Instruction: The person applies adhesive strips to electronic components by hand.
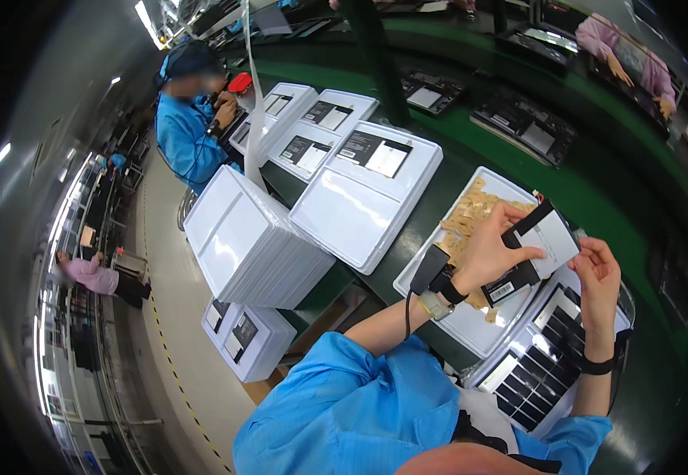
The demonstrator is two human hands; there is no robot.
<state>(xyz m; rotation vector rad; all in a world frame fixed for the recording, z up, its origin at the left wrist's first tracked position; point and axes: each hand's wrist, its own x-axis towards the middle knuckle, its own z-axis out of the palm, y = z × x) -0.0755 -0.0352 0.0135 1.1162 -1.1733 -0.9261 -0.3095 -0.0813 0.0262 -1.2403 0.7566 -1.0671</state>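
My left hand (488,252) grips a flat battery pack (546,240), white with black ends, its thumb over the pale face. My right hand (599,273) has its fingers curled and pinched at the pack's right edge; the fingertips are partly hidden. A small wired connector (538,195) shows at the pack's far corner. Below my left hand is a second black battery pack (512,283) with a white label, over a white tray (415,279) strewn with tan paper-like pieces (470,212). Near my right forearm, another tray holds rows of black-and-white flat packs (540,360).
A tall stack of white trays (261,245) stands to the left. White trays with battery packs (374,153) lie beyond it. Open laptop-like units (524,127) sit on the green line (455,131). A co-worker in blue (185,119) works at far left; pink sleeves (601,36) show across.
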